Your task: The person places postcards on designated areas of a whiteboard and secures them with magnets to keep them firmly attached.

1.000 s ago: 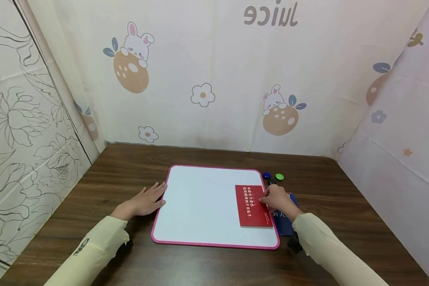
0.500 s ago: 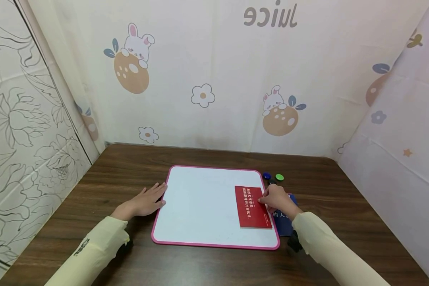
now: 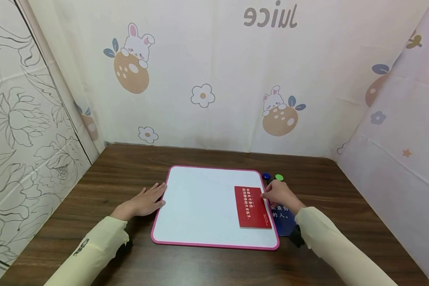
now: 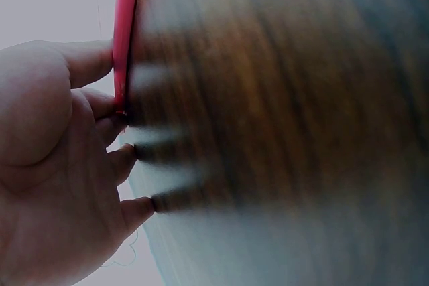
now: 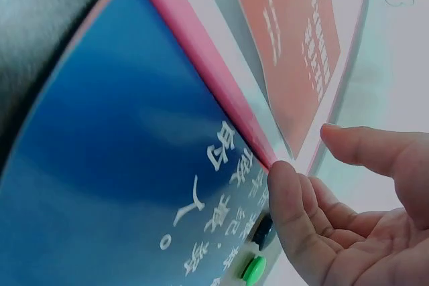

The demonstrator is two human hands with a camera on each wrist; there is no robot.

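A red booklet (image 3: 254, 214) with white lettering lies on the right part of a pink-rimmed whiteboard (image 3: 200, 206). My right hand (image 3: 280, 194) is at the booklet's right edge in the head view. In the right wrist view, the thumb and index finger stand apart with nothing between them, near the red booklet's corner. Below that hand, a blue booklet (image 3: 286, 227) lies beside the board's right rim, partly covered. My left hand (image 3: 143, 202) rests with spread fingers against the board's left edge, its thumb and fingertips at the pink rim (image 4: 124, 38) in the left wrist view.
A blue round button-like piece (image 3: 266, 176) and a green one (image 3: 279, 177) lie beyond the right hand. A black one (image 5: 263, 231) shows in the right wrist view. The brown wooden table (image 3: 200, 268) meets a printed curtain (image 3: 228, 119) at the back.
My right hand has let go of the red booklet and shifted slightly right and away, uncovering more of the blue booklet's lettering. The red booklet moved slightly left earlier. The left hand is still.
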